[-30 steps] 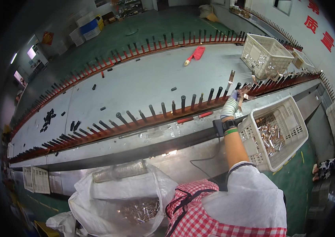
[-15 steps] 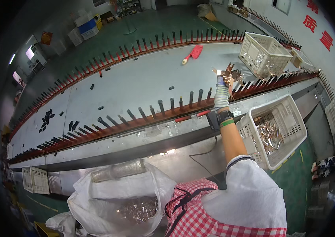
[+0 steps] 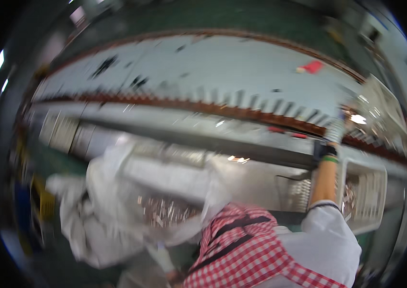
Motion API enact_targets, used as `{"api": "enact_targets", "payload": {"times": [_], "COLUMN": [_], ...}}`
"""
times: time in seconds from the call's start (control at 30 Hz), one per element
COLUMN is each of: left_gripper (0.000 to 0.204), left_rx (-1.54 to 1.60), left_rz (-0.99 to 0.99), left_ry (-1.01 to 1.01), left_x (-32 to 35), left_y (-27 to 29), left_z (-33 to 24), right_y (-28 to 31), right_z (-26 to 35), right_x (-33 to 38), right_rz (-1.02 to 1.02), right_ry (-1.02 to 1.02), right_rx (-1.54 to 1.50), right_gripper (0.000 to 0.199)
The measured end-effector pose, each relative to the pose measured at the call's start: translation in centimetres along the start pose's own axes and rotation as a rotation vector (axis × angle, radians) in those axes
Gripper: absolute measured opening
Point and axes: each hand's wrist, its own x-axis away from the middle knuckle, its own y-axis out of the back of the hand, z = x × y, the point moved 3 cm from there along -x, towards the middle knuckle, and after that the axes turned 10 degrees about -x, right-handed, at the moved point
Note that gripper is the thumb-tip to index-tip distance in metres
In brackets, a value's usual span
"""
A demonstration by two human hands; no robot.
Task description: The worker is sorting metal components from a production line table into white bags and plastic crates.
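Head view, blurred: we see the right hand [image 3: 341,118] at the near peg rail [image 3: 256,115], its fingers clamped on copper-coloured metal pieces [image 3: 357,118], which lie close to the upper white crate [image 3: 389,96]. The left hand [image 3: 163,258] (a pale smear beside the white bag [image 3: 93,240]) is indistinct; we cannot tell whether its fingers are apart or together.

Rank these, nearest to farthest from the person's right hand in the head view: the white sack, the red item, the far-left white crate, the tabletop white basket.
From the right hand:
1. Tabletop white basket, just to its right.
2. Red item, on the table, up and left.
3. White sack, lower left.
4. Far-left white crate, past the sack.
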Motion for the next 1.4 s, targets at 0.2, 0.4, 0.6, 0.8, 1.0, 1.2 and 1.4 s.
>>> {"api": "enact_targets", "payload": {"times": [0.2,0.4,0.6,0.8,1.0,1.2,1.4], "left_gripper": [0.058,0.057,0.057,0.061,0.06,0.07,0.069], "left_rx": [-0.089,-0.132,-0.119,-0.136,-0.186,-0.185,-0.355], "left_rz": [-0.129,-0.224,-0.236,-0.204,-0.069,-0.015,0.024], "left_ry": [0.004,-0.015,0.013,-0.006,-0.03,0.095,-0.124], "left_x": [1.6,4.1,6.0,7.2,8.2,10.0,5.0], "left_y": [-0.1,1.5,1.9,2.5,-0.6,-0.3,0.5], "left_z": [-2.1,-0.4,-1.8,-2.2,-5.9,-3.0,2.6], "right_y": [20.5,38.9,39.2,32.2,22.3,15.0,8.6], "right_z": [-0.8,16.1,16.6,12.4,5.3,-0.7,-4.8], "right_x": [-1.5,6.5,9.6,8.6,10.1,8.5,5.7], "right_rz": [-0.184,0.546,0.555,0.668,0.912,0.381,-0.062], "right_ry": [-0.775,0.872,1.461,1.082,0.401,-0.045,-0.949], "right_rx": [-1.814,-1.931,-1.932,-1.875,-2.031,-1.932,-2.377], "right_gripper": [0.035,0.041,0.036,0.034,0.031,0.022,0.031]}}
